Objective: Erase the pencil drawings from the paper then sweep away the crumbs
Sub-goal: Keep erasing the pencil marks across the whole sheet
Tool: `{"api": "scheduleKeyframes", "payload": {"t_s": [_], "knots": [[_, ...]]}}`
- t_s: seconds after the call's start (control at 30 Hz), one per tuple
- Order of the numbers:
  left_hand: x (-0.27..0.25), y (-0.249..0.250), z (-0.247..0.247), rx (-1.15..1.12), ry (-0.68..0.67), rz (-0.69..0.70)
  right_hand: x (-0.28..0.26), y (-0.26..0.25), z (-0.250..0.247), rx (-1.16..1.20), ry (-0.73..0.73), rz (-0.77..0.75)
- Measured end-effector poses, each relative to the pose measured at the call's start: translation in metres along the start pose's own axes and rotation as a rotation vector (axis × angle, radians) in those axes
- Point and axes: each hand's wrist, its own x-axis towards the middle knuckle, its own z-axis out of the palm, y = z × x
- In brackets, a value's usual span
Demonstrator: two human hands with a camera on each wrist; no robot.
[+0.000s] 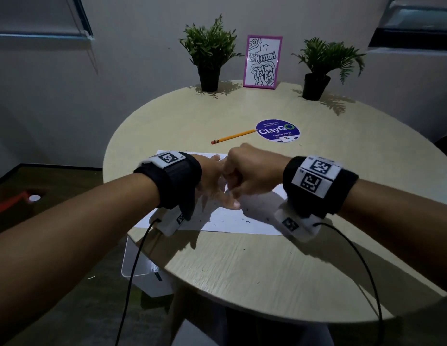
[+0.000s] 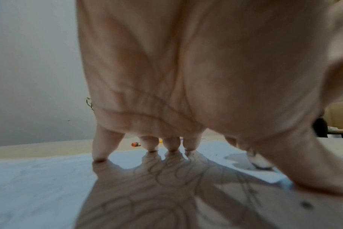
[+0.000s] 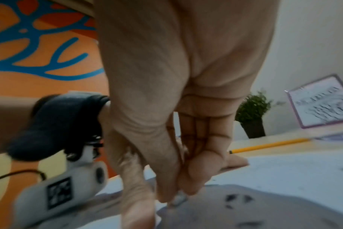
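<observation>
From the head view, a white paper [image 1: 225,221] lies on a round table [image 1: 242,270], near the edge by the person. The left hand [image 1: 212,181] lies on the paper with its fingers spread, holding it down. The right hand [image 1: 249,171] is curled in a fist just over the left hand's fingers. Small dark crumbs [image 1: 217,222] lie on the paper. A pencil [image 1: 233,136] rests on the table past the paper, with its tip at a blue sticker [image 1: 277,131]. Two plants [image 1: 210,53] and a pink frame [image 1: 262,61] stand at the far edge. From the left wrist, the left hand [image 2: 186,77] stands on its fingertips [image 2: 99,159], which press down on the paper [image 2: 39,186]. Faint pencil lines [image 2: 166,170] show on the paper under the palm. The pencil [image 2: 135,144] shows behind the fingers. From the right wrist, the right hand [image 3: 176,108] has its thumb and fingers pressed together, pinching a small white eraser [image 3: 179,199] with its end down on the paper [image 3: 284,178]. Crumbs [image 3: 230,198] lie right beside it. The pencil [image 3: 268,145] lies farther back.
</observation>
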Motion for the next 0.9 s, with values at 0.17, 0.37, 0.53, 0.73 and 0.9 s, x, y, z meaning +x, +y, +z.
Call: {"api": "scheduleKeyframes", "payload": {"t_s": [0.17,0.37,0.53,0.73,0.9], "knots": [[0.008,-0.005,0.003,0.077,-0.022,-0.005,0.008,0.042,-0.015,-0.032,0.079,0.182],[0.004,-0.001,0.002,0.054,-0.020,0.016,0.000,0.013,-0.004,-0.077,0.041,0.064],[0.002,-0.001,0.002,0.021,0.002,-0.001,0.002,0.024,-0.013,-0.071,0.005,0.092],[0.003,0.002,0.003,0.050,0.012,-0.006,0.008,0.024,-0.011,-0.153,0.058,0.113],[-0.003,0.008,-0.001,-0.013,0.009,-0.014,-0.001,0.012,-0.005,-0.001,-0.027,0.022]]}}
